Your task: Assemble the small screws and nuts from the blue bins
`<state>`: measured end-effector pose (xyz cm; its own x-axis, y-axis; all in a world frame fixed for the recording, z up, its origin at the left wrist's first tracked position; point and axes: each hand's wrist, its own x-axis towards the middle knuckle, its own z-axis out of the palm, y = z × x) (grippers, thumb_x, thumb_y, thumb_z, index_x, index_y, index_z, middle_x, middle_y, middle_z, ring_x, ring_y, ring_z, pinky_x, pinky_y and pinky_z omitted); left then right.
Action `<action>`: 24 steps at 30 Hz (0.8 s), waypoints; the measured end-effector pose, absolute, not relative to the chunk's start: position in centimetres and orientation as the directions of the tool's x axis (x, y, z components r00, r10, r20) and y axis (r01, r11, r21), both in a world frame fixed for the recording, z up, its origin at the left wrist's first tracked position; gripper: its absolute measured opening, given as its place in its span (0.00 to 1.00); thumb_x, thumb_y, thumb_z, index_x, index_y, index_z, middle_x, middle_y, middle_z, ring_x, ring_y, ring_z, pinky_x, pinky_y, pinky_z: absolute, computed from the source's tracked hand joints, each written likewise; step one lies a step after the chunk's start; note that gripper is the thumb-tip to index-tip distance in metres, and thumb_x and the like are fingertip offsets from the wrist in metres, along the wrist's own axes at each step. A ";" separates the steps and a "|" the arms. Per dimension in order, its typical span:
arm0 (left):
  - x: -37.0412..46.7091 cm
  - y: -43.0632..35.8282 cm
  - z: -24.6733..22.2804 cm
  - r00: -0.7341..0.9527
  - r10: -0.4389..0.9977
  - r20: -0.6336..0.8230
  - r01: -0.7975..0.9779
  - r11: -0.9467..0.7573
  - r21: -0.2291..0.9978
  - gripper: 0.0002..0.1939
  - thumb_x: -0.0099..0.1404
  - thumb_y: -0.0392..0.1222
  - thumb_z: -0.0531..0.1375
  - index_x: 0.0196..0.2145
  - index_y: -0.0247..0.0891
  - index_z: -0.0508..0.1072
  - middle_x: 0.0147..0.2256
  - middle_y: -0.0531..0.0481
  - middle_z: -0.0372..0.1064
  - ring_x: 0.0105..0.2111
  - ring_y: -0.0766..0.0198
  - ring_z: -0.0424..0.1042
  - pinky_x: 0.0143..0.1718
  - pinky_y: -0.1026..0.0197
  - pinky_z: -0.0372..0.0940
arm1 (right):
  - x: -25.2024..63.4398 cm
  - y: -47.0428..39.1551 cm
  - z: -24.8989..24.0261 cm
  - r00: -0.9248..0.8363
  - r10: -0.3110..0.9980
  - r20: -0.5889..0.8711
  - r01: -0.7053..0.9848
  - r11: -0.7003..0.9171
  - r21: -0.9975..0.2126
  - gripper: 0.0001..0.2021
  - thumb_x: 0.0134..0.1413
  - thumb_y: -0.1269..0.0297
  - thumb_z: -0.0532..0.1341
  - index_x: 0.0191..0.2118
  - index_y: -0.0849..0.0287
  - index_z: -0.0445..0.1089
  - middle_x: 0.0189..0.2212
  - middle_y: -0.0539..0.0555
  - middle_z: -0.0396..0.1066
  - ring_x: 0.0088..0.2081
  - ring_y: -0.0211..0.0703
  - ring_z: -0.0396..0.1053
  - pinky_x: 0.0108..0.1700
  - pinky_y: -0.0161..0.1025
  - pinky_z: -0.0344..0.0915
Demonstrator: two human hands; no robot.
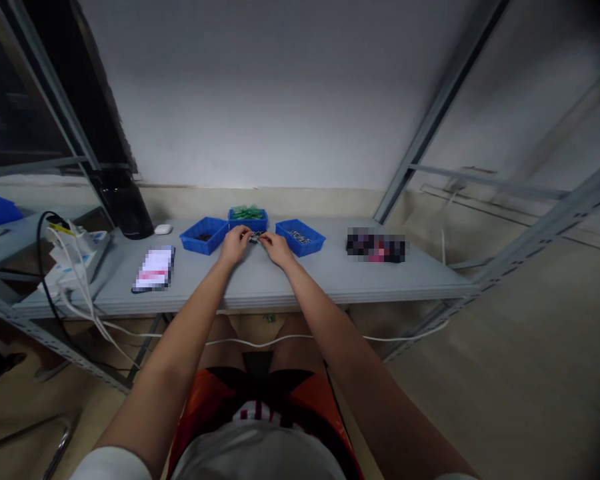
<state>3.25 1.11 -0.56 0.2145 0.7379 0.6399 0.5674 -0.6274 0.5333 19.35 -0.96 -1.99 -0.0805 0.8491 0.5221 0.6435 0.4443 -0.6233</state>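
Both hands meet over the grey shelf, among three blue trays. My left hand [235, 245] is closed, its fingertips at small dark and silvery pieces [255, 237] lying between the hands. From the right, my right hand [276, 248] touches the same pieces with its fingers pressed together; what it grips is too small to name. The left blue tray [197, 247] holds small dark parts. Green pieces [247, 212] fill the back blue tray [261, 225]. Small silvery parts [300, 237] lie in the right blue tray [307, 250].
A lit phone [154, 269], a white case [163, 229] and a black cylinder [126, 203] stand left on the grey shelf [260, 287]. A power strip [75, 263] with cables is further left. A blurred dark object [376, 246] lies right. Metal posts flank the shelf.
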 end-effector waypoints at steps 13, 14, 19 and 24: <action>3.3 1.1 -0.6 0.237 0.726 0.645 0.563 -0.644 0.518 0.10 0.64 0.40 0.53 0.35 0.35 0.74 0.34 0.46 0.72 0.33 0.63 0.68 0.38 0.61 0.62 | 19.3 -1.2 -1.9 -0.094 0.858 0.505 0.648 0.438 -0.624 0.09 0.56 0.67 0.56 0.38 0.59 0.73 0.34 0.54 0.74 0.35 0.40 0.69 0.41 0.36 0.62; 3.3 1.1 -0.6 0.235 0.726 0.646 0.560 -0.645 0.520 0.10 0.64 0.40 0.53 0.35 0.35 0.73 0.34 0.46 0.72 0.33 0.63 0.68 0.38 0.61 0.62 | 19.3 -1.2 -1.9 -0.089 0.856 0.508 0.647 0.438 -0.624 0.09 0.56 0.67 0.56 0.39 0.59 0.73 0.34 0.54 0.74 0.35 0.41 0.69 0.41 0.36 0.63; 3.3 1.1 -0.6 0.235 0.732 0.639 0.562 -0.639 0.525 0.10 0.64 0.40 0.53 0.35 0.35 0.73 0.35 0.45 0.72 0.34 0.63 0.68 0.39 0.61 0.62 | 19.4 -1.1 -1.9 -0.079 0.859 0.506 0.646 0.431 -0.630 0.10 0.56 0.67 0.55 0.39 0.59 0.73 0.34 0.55 0.74 0.35 0.41 0.69 0.42 0.37 0.63; 3.3 1.1 -0.6 0.231 0.730 0.643 0.557 -0.641 0.527 0.10 0.64 0.40 0.53 0.35 0.34 0.73 0.35 0.45 0.73 0.33 0.63 0.68 0.39 0.62 0.62 | 19.4 -1.0 -2.0 -0.065 0.850 0.522 0.620 0.445 -0.647 0.09 0.55 0.66 0.56 0.38 0.59 0.73 0.35 0.55 0.75 0.35 0.41 0.70 0.41 0.37 0.63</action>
